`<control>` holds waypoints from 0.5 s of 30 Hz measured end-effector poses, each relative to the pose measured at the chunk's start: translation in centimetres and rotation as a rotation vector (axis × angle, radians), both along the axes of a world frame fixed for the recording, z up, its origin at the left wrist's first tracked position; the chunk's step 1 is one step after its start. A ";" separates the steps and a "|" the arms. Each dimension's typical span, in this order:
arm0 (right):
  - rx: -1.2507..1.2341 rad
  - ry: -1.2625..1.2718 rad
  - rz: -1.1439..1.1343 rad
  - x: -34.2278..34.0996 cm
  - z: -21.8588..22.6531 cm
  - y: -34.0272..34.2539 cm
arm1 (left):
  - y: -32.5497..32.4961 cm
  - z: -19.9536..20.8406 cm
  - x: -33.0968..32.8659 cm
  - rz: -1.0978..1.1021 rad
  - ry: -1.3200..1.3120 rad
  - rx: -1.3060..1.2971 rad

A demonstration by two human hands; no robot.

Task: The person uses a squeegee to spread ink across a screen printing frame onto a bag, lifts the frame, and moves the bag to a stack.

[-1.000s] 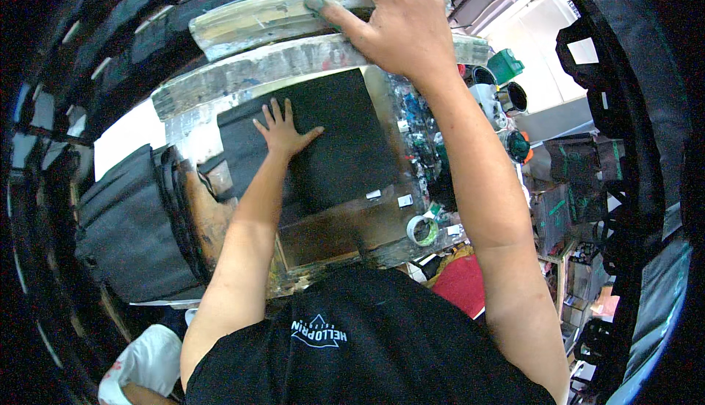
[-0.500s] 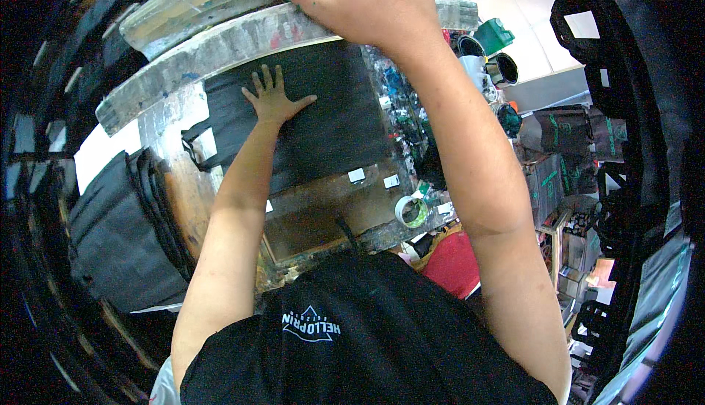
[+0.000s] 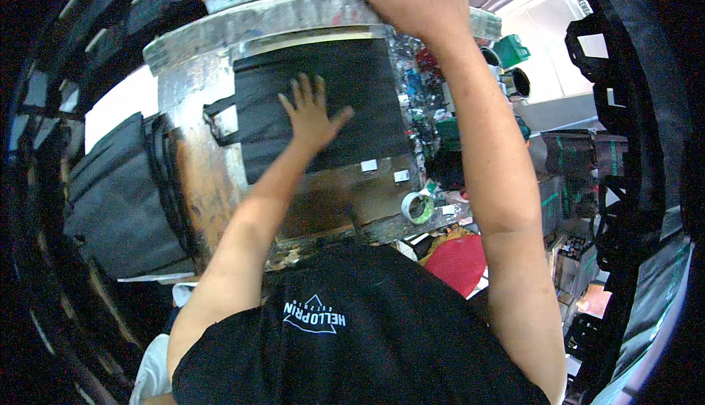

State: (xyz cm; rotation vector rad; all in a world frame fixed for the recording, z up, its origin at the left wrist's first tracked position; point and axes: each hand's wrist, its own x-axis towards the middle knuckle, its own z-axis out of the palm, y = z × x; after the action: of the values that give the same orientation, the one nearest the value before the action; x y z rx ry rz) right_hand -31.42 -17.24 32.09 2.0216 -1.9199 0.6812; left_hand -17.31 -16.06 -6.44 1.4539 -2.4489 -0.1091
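A black fabric bag (image 3: 360, 74) lies spread on a worn board (image 3: 316, 199), its loop handle (image 3: 213, 122) sticking out to the left. Over the bag's middle is my left hand (image 3: 314, 115), palm down with fingers spread, slightly blurred and holding nothing. Beyond the bag's far edge runs a thick, paint-stained bar (image 3: 250, 23). My right hand (image 3: 426, 1) is above this bar at the top of the picture, thumb stretched to the left. Its other fingers are cut off by the picture's edge, so its grip is hidden.
Black bags (image 3: 117, 192) are stacked at the left. A tape roll (image 3: 406, 207) lies near the board's right corner, beside paint-spattered clutter. Farther right are a green container (image 3: 512, 50) and dark bags with green print (image 3: 565, 159). Something red (image 3: 459, 265) is close by.
The view has shifted, so the board and bag appear farther right. My left hand has moved slightly toward me and to the right over the bag. My right hand also appears farther right.
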 end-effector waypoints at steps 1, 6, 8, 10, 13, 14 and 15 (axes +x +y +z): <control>-0.124 -0.004 0.034 -0.4 -0.6 0.3 | 3.5 1.0 0.7 -0.111 0.019 0.076; -0.185 0.012 0.013 -1.1 -1.4 0.8 | 14.8 5.7 7.0 -0.406 0.388 0.643; -0.159 0.035 -0.006 -0.4 -1.2 1.4 | 14.6 8.0 9.2 -0.341 0.717 0.859; -0.173 0.007 0.049 0.2 -2.0 2.5 | 11.8 11.9 10.8 -0.205 1.126 0.912; -0.260 0.305 0.011 -1.0 -7.4 5.7 | 8.1 19.1 13.5 -0.300 1.726 0.808; -0.094 0.228 -0.022 0.1 -8.5 7.6 | 7.6 20.3 14.6 -0.321 2.008 0.894; -0.091 0.226 0.013 0.1 -10.1 9.3 | 8.3 20.8 14.9 -0.222 2.081 1.017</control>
State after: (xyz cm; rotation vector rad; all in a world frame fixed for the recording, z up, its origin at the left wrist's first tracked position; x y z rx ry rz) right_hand -31.30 -7.97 22.03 1.9643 -1.7182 0.5088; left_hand -2.41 -7.78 14.33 0.3616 -0.5831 -1.8547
